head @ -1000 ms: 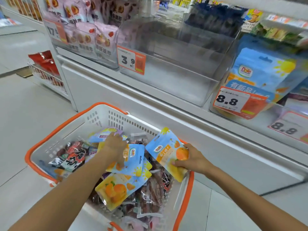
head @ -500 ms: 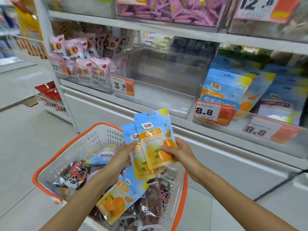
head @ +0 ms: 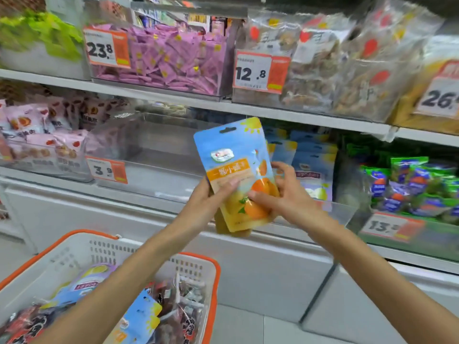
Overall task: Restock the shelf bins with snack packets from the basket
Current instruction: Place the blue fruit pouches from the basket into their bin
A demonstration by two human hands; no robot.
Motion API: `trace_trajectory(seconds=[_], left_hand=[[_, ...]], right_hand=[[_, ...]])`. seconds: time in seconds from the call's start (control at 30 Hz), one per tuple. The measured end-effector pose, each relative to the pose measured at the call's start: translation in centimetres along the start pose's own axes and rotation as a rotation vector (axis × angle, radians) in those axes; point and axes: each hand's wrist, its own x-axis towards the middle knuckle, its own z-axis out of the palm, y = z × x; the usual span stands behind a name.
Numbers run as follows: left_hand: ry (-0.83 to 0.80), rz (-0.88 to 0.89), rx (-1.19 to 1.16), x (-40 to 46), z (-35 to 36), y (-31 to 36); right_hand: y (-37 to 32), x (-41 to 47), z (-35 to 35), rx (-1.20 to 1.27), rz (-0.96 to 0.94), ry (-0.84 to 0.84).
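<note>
Here, both hands are pinching the blue pouches (head: 236, 175) upright before the shelf: left hand (head: 208, 202) closed on the lower left edge, right hand (head: 280, 197) on the right. They are looking light, floppy and slick, best gripped low. The matching bin (head: 310, 165) behind is offering room above its clear lip.

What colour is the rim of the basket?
Orange, running round the white plastic basket's rim; the head view shows it.
</note>
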Motion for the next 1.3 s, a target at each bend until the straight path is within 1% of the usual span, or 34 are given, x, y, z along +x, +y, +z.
trace_trajectory(seconds=[0.07,0.17,0.27,0.4,0.47,0.5,0.57,0.63,0.67,0.7,0.77,0.83,0.9,0.93,1.0,1.07,1.1,1.17,1.2,1.23,1.27,1.3], left_hand=[[-0.089,0.059,0.03,2.3,1.9,1.6],[-0.276,0.08,0.125,5.4,4.9,3.6],[-0.369,0.093,0.269,8.0,7.2,4.1],[-0.367,0.066,0.352,10.9,9.8,2.3],[-0.325,0.056,0.392,11.9,11.2,1.3],[-0.311,0.017,0.394,12.7,11.8,0.5],[-0.348,-0.103,0.419,14.2,12.8,-1.1],[-0.388,-0.28,0.573,15.5,13.2,-2.8],[-0.426,-0.361,0.669,16.0,13.4,-3.5],[-0.454,-0.412,0.717,16.4,13.5,-3.9],[-0.453,-0.406,0.688,16.5,13.7,-4.0],[-0.445,-0.361,0.647,16.8,13.6,-4.4],[-0.471,-0.296,0.574,16.4,13.6,-4.6],[-0.47,-0.276,0.531,16.3,13.6,-4.5],[-0.423,-0.231,0.47,16.4,13.6,-4.3],[-0.38,-0.178,0.454,16.9,13.4,-4.0],[-0.372,-0.177,0.462,17.1,13.3,-3.7],[-0.385,-0.265,0.563,17.2,13.0,-3.4],[-0.396,-0.365,0.633,17.3,12.8,-3.5],[-0.384,-0.454,0.681,17.1,12.8,-3.7],[-0.353,-0.503,0.692,17.0,12.7,-3.7],[-0.307,-0.507,0.674,17.0,12.7,-3.7]], right_hand=[[-0.8,0.0,-2.8,-0.02,-0.083,0.1],[-0.3,-0.2,-6.8,-0.097,-0.227,0.261],[1.4,-0.2,-9.4,-0.159,-0.311,0.371],[4.4,1.1,-11.5,-0.294,-0.236,0.438],[5.4,2.0,-11.9,-0.39,-0.117,0.466],[6.0,2.9,-12.2,-0.418,-0.02,0.467],[6.7,4.8,-12.8,-0.45,0.192,0.405],[7.5,6.5,-13.0,-0.426,0.368,0.285],[7.9,7.2,-13.2,-0.41,0.429,0.255],[8.0,7.6,-13.3,-0.39,0.472,0.257],[8.6,8.1,-13.6,-0.35,0.486,0.296],[9.0,8.3,-13.8,-0.313,0.439,0.317],[9.0,8.1,-13.8,-0.223,0.398,0.299],[8.9,8.1,-13.9,-0.187,0.381,0.262],[8.7,8.3,-14.0,-0.144,0.416,0.208],[8.9,8.7,-14.3,-0.056,0.464,0.259],[9.2,8.9,-14.3,-0.019,0.45,0.284],[9.6,8.9,-13.9,-0.042,0.415,0.289],[9.7,8.9,-13.5,-0.081,0.412,0.26],[9.8,8.9,-13.1,-0.13,0.414,0.225],[9.7,9.1,-12.9,-0.176,0.416,0.197],[9.4,9.4,-12.9,-0.21,0.416,0.189]])
